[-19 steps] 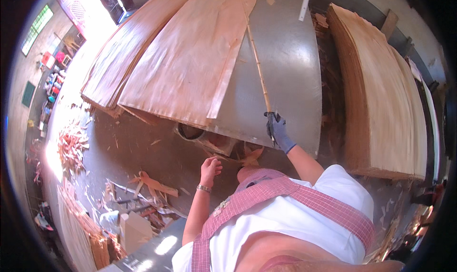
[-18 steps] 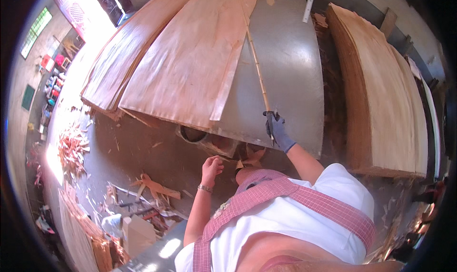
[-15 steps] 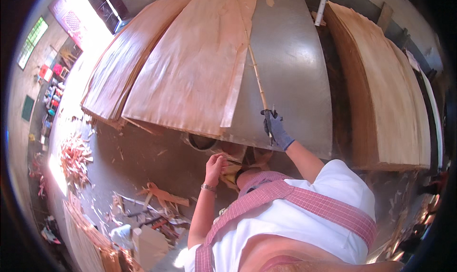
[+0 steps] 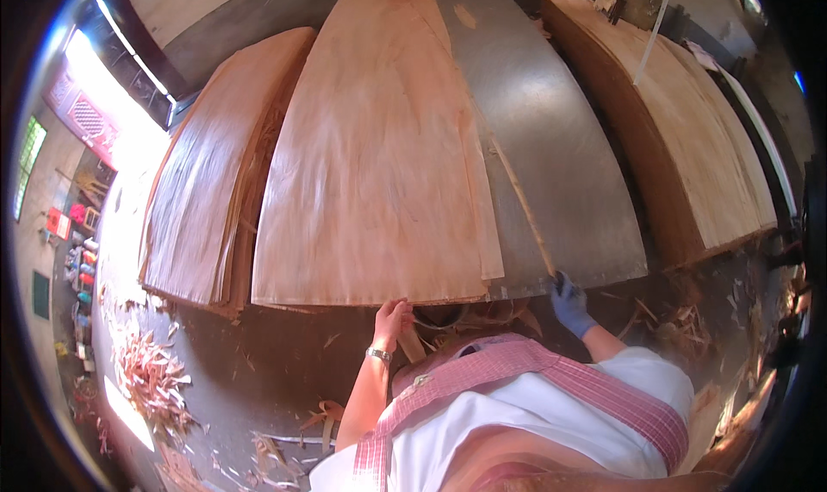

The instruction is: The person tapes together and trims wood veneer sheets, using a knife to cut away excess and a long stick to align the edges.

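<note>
My right hand (image 4: 570, 306), in a blue-grey glove with dark fingertips, is closed round the near end of a thin bamboo stick (image 4: 523, 197). The stick slants away to the left over a grey metal tabletop (image 4: 564, 147), along the ragged right edge of a stack of reddish-tan wood veneer sheets (image 4: 370, 173). Bare, with a metal band at the wrist, my left hand (image 4: 393, 320) is at the near edge of that stack. Its fingers are curled together; whether they pinch a sheet is too small to make out.
Another veneer stack (image 4: 215, 165) stands to the left, and a taller, paler stack (image 4: 680, 130) to the right. A thin white pole (image 4: 656, 31) rises over the right stack. Torn veneer scraps (image 4: 148, 363) litter the floor at left; more scraps (image 4: 685, 328) lie at right.
My right hand has moved right and nearer with the stick; a dark slim tool seen in it before no longer shows. My left hand now meets the veneer's near edge. The view has shifted.
</note>
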Available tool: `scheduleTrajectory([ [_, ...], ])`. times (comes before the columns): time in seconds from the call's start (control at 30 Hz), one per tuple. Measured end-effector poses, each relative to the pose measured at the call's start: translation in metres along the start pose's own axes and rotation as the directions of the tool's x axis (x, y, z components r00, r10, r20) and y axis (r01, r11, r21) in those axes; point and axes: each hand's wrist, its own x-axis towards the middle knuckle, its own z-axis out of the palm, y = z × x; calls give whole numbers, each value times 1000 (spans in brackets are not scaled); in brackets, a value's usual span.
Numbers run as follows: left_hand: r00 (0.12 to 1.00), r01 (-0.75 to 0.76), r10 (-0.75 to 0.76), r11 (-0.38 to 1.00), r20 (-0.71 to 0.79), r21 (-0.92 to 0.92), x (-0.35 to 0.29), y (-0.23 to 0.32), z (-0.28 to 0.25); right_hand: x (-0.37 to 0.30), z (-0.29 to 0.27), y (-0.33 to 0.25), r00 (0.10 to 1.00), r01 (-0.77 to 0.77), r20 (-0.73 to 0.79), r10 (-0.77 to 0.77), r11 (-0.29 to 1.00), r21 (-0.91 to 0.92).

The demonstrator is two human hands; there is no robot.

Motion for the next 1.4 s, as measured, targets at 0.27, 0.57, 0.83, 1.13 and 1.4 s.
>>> scheduleTrajectory([
  [0.27,951,-31,8,997,309,70,57,50,-44,-189,-156,46,897,-394,46,440,843,-367],
  [0.57,896,-36,-6,996,444,87,51,77,-122,-125,-115,-101,958,-282,-60,281,879,-384],
  [0.83,963,56,-64,998,263,38,57,71,-207,-166,-100,-79,816,-484,80,573,752,-448],
  [1.13,959,63,-83,995,271,80,76,72,-193,-173,-153,-67,914,-376,-28,405,818,-435],
  [1.4,956,-34,-22,982,292,184,86,109,-161,105,48,-150,973,-221,-90,212,968,-118],
])
